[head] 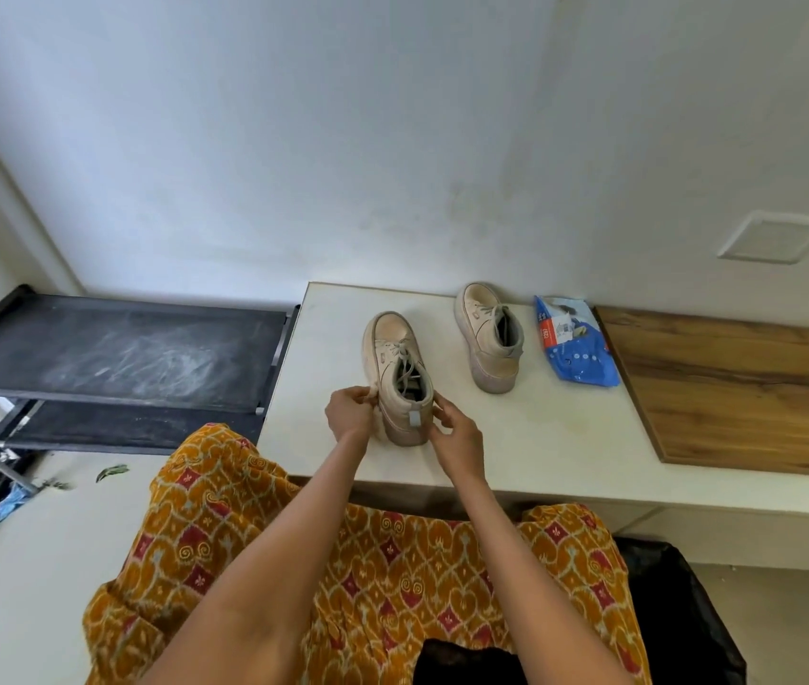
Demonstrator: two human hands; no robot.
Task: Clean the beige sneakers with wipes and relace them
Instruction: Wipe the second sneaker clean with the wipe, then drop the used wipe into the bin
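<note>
Both hands at near sneaker (395,368) heel: left hand (349,413) pinches side, right hand (457,432) fingers curled on back. Wipes pack (573,343) beside far sneaker (489,336), contents unclear.

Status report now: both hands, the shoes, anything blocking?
Left hand pinches something pale at near sneaker heel; right hand touches its other side. Second sneaker stands apart, laced, beside blue wipes pack. Nothing in the way.

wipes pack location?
Head view, right side of the white table: blue wipes pack lies between the far sneaker and the wood panel.
</note>
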